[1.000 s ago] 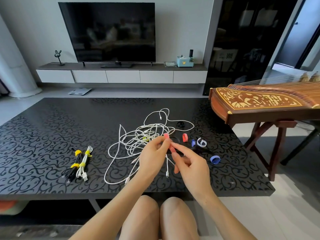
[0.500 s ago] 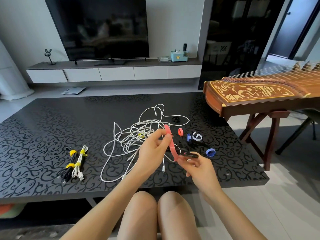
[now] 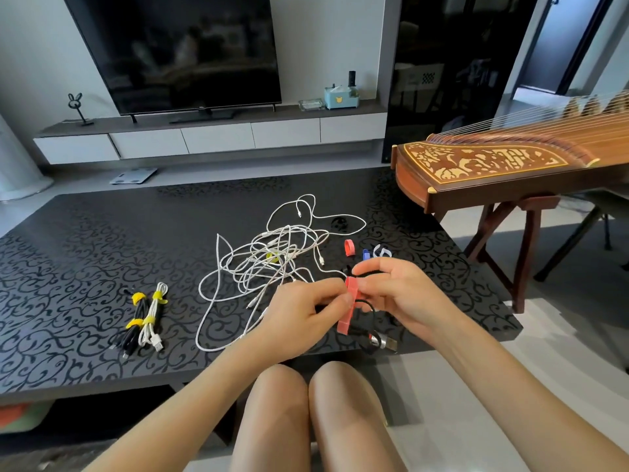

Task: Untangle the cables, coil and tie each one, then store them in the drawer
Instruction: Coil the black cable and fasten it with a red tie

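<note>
Both hands on red tie at table's near edge

Left hand [image 3: 303,311] and right hand [image 3: 401,294] pinch red tie [image 3: 349,306] around black cable [image 3: 369,330]; white tangle [image 3: 272,260] mid-table [image 3: 85,253], two tied bundles [image 3: 144,320] near-left.

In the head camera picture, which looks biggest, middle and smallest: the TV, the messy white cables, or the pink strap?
1. TV, largest.
2. Tangle of white cables.
3. Pink strap, smallest, although it is nearest the camera, held by both hands.

Behind the fingers [image 3: 335,303], most of the black cable [image 3: 369,330] is hidden; the zither [image 3: 503,165] runs off frame far right.
</note>
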A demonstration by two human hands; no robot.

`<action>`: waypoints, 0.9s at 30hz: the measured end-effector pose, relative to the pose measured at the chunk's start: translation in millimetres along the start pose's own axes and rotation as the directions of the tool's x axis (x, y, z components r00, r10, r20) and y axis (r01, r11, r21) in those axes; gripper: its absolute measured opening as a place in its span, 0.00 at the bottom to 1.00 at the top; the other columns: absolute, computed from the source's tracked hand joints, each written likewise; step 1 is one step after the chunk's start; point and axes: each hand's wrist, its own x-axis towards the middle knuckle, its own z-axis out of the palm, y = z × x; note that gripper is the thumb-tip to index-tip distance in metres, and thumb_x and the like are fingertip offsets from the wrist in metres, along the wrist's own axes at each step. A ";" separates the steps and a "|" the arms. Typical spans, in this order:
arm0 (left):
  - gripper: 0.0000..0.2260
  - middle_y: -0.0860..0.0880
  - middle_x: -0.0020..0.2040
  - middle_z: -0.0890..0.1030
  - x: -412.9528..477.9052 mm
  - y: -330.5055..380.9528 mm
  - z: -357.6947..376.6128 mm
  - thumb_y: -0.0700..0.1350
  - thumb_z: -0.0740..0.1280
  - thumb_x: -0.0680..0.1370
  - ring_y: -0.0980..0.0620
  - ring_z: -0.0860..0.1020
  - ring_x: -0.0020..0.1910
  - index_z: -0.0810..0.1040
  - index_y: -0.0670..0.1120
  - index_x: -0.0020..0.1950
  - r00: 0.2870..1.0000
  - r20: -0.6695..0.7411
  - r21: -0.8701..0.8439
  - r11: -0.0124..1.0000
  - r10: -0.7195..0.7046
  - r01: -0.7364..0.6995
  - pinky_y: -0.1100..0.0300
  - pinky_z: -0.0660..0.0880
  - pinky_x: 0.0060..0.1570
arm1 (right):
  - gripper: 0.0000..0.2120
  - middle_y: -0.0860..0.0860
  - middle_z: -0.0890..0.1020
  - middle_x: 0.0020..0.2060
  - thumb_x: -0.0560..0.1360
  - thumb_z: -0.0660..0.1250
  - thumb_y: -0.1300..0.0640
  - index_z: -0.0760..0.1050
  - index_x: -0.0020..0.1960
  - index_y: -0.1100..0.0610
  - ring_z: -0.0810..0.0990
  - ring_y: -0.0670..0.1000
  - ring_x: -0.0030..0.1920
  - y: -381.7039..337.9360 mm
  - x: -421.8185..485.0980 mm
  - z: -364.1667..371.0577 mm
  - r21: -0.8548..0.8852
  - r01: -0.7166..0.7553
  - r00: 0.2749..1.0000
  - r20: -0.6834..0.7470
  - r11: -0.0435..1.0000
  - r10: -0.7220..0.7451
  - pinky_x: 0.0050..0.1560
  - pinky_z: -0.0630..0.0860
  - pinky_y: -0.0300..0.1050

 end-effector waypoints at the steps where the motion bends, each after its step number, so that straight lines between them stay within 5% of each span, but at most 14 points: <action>1: 0.11 0.56 0.25 0.71 0.1 -0.8 -1.4 0.50 0.60 0.76 0.55 0.66 0.27 0.71 0.57 0.33 1.000 0.016 0.018 1.000 0.006 -0.006 0.68 0.63 0.32 | 0.08 0.57 0.82 0.33 0.73 0.65 0.71 0.75 0.53 0.67 0.80 0.49 0.29 -2.2 -0.1 1.2 -0.080 0.015 0.999 -0.046 0.997 -0.019 0.31 0.76 0.37; 13: 0.15 0.54 0.26 0.70 -0.3 -0.8 -5.0 0.50 0.60 0.74 0.54 0.67 0.30 0.72 0.59 0.27 0.986 0.117 -0.121 0.983 -0.122 0.136 0.63 0.65 0.37 | 0.06 0.56 0.84 0.31 0.75 0.66 0.70 0.77 0.44 0.61 0.82 0.51 0.31 -3.3 -14.3 16.9 -0.427 0.254 0.932 -0.133 0.868 -0.338 0.36 0.77 0.34; 16: 0.14 0.44 0.29 0.72 0.3 -1.0 -4.5 0.50 0.60 0.73 0.47 0.67 0.32 0.72 0.55 0.26 0.982 0.105 -0.173 0.969 -0.158 0.174 0.56 0.66 0.39 | 0.06 0.53 0.84 0.30 0.75 0.66 0.68 0.77 0.43 0.58 0.83 0.52 0.33 -1.1 -16.8 18.7 -0.533 0.323 0.893 -0.104 0.782 -0.439 0.39 0.77 0.33; 19: 0.14 0.41 0.29 0.71 -0.6 -1.0 -3.4 0.51 0.60 0.72 0.52 0.65 0.29 0.71 0.54 0.25 0.981 0.085 -0.194 0.962 -0.176 0.190 0.57 0.65 0.36 | 0.04 0.50 0.84 0.31 0.75 0.67 0.66 0.78 0.44 0.59 0.82 0.47 0.30 0.5 -18.4 19.4 -0.600 0.355 0.873 -0.061 0.717 -0.484 0.36 0.77 0.34; 23: 0.14 0.43 0.28 0.74 -2.8 -5.0 0.4 0.55 0.60 0.70 0.40 0.69 0.32 0.75 0.50 0.29 0.972 0.085 -0.209 0.950 -0.219 0.232 0.50 0.71 0.38 | 0.04 0.54 0.84 0.33 0.76 0.66 0.64 0.79 0.46 0.63 0.81 0.47 0.32 -1.3 -18.0 21.2 -0.440 0.319 0.913 -0.096 0.840 -0.397 0.33 0.76 0.35; 27: 0.17 0.35 0.35 0.75 -2.9 -7.5 3.9 0.56 0.61 0.70 0.36 0.73 0.34 0.79 0.43 0.36 0.962 0.131 -0.231 0.936 -0.239 0.264 0.39 0.76 0.44 | 0.04 0.59 0.83 0.37 0.74 0.67 0.66 0.78 0.49 0.63 0.78 0.51 0.33 -4.4 -13.4 19.4 -0.158 0.116 0.981 -0.134 0.981 -0.138 0.34 0.75 0.39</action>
